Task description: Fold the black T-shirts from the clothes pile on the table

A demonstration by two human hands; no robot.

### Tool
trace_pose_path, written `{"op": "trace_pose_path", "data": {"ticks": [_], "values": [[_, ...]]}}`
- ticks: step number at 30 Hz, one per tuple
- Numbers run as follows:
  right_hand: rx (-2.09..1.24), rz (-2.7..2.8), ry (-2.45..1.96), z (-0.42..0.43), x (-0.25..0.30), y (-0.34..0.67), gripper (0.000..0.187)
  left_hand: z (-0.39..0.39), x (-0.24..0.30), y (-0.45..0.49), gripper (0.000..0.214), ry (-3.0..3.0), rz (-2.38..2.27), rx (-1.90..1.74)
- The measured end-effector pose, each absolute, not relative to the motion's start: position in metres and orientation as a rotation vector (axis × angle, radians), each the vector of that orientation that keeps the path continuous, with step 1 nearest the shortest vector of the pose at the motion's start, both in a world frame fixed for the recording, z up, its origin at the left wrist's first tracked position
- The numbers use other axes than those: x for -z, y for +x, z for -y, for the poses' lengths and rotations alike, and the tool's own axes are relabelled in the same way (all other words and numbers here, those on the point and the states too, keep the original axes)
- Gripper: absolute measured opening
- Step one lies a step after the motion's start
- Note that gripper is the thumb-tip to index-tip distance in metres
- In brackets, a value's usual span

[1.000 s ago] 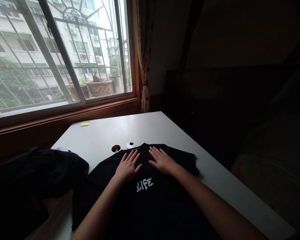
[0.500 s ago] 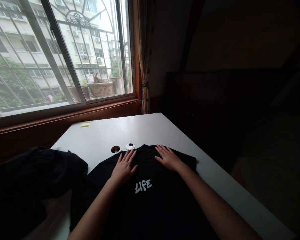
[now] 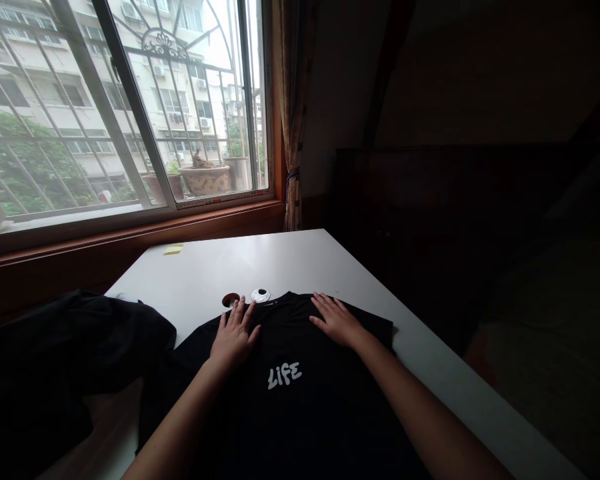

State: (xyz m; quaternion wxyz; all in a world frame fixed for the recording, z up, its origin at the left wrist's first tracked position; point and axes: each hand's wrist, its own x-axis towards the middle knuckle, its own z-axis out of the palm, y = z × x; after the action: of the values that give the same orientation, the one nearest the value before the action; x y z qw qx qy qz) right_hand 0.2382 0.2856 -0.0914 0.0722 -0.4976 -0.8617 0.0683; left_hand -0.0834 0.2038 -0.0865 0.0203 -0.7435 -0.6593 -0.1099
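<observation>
A black T-shirt [image 3: 305,413] lies spread on the white table [image 3: 215,257], its collar toward the far side and white lettering on its chest. My left hand [image 3: 234,335] rests flat on the left shoulder area, fingers spread. On the other side of the collar, my right hand [image 3: 336,319] presses flat on the right shoulder, its fingers stretched out and thumb apart. Neither hand grips the cloth. The shirt's lower part fades into the dark at the bottom of the view.
Dark bunched cloth [image 3: 80,347] lies at the left of the table. Beyond the collar are a round hole [image 3: 230,299] in the tabletop and a white ring-shaped piece [image 3: 261,295]. Yellow paper [image 3: 173,249] sits near the far edge, below a barred window [image 3: 180,120].
My left hand has slid left across the shirt, away from the collar, uncovering more of it. My right hand stays almost where it was.
</observation>
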Motion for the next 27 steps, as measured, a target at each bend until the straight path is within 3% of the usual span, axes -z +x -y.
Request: {"op": "trace_pose_path", "data": {"ticks": [18,23,27], "values": [[-0.138,2.558,-1.547,-0.281,0.086,0.229,0.072,-0.146,0.081,-0.139,0.062,-2.256,2.133,0.052],[-0.131,2.586,-1.257,-0.259,0.078,0.201,0.057,-0.146,0.073,-0.134,0.057,-2.281,2.161,0.029],[-0.242,2.703,-1.102,-0.244,0.083,0.187,0.064,-0.145,0.068,-0.133,0.053,-2.352,2.158,0.020]]}}
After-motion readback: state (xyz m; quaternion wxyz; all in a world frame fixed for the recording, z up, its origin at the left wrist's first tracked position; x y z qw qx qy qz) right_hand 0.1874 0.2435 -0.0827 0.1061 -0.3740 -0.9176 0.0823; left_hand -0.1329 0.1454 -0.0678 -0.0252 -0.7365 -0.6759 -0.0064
